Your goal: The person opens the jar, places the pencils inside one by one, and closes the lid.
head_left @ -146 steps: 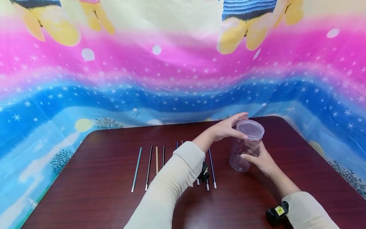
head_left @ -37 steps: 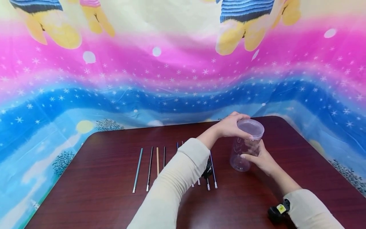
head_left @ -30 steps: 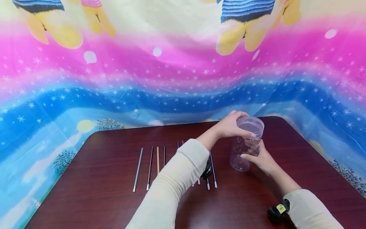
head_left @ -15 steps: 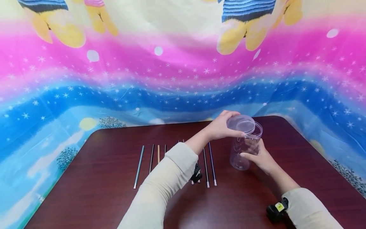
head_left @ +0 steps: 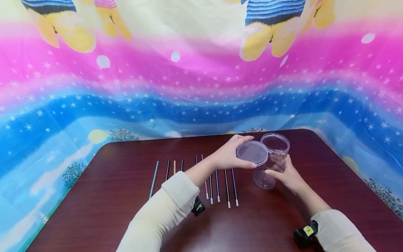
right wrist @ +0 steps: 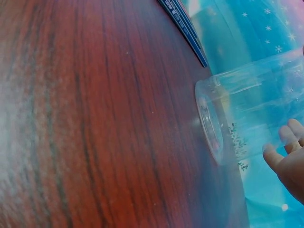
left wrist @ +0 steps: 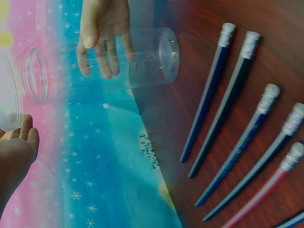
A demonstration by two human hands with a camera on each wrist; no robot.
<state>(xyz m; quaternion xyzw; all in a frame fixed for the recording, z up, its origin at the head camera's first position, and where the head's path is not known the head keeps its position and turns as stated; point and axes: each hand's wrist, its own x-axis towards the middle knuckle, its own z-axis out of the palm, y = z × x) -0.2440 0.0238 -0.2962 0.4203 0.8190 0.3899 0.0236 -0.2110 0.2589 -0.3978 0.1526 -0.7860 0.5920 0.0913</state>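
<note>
A: Where's the jar?
B: Jar (head_left: 263,179) is sitting upright, right part of the table (head_left: 252,224), mouth uncovered. Can't tell if its base is touching the wood.
A: Right side?
B: Right grip (head_left: 288,176) (bare hand, same as the left) is holding the jar by its wall, thumb lying on the near side, fingers showing through the clear plastic.
A: Left?
B: Left grip (head_left: 228,154) is pinching the lid (head_left: 252,152) by its edge, thumb near side, fingers far side. Lid is hovering just beside the jar mouth, on the left.
A: Anything else?
B: Pencils (head_left: 227,187) are lying in a row left of the jar, the eraser ends in sight pointing toward the person. Left sleeve (head_left: 157,210) is covering some of them. Printed backdrop cloth (head_left: 201,87) is hanging behind the table.
</note>
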